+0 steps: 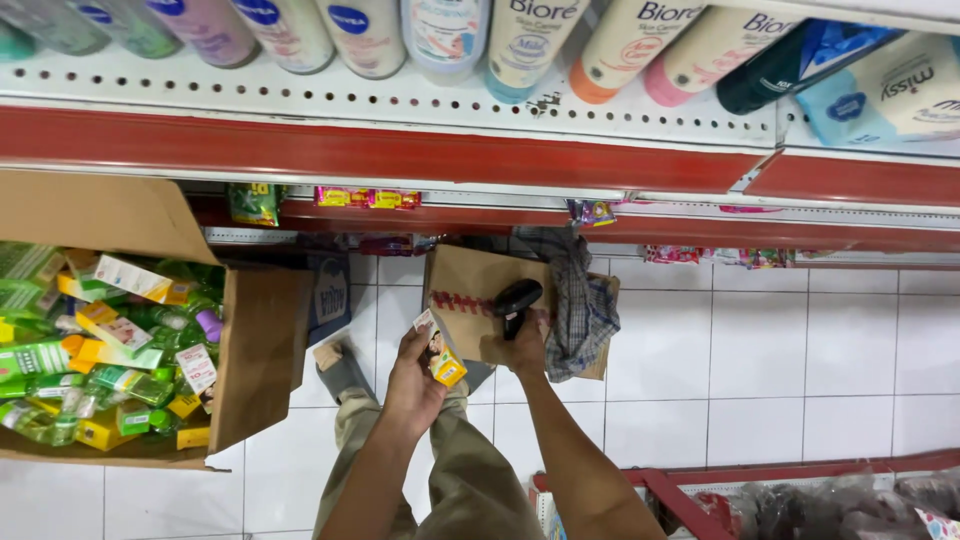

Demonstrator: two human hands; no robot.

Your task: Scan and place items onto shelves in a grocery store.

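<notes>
We look straight down in a shop aisle. The floor (760,350) is white square tile with grey grout lines. Above it run white perforated shelves (400,100) with red front edges, and a row of lotion and body-wash bottles (530,40) lies along the top shelf. Lower shelf edges carry small colourful sachets (368,198). At left an open cardboard box (255,350) sits on the floor, packed with green bottles and yellow and white small cartons (110,350), all jumbled. A flat piece of cardboard (470,285) with red markings lies on the tiles near the shelf base, a grey checked cloth (580,300) draped over its right side. A red metal frame (700,490) and plastic-wrapped goods (850,500) show at bottom right. Khaki trousers (470,480) and a sandalled foot (335,365) are below us.

Our left hand (415,385) is closed around a small yellow and white carton (440,350), fingers wrapped on its lower half, the top end sticking up and tilted toward the right hand. Our right hand (525,350) grips a black handheld scanner (517,298), head tilted toward the carton. Carton and scanner sit just beside each other, not touching, both held above the flat cardboard, well apart from the open box at left.
</notes>
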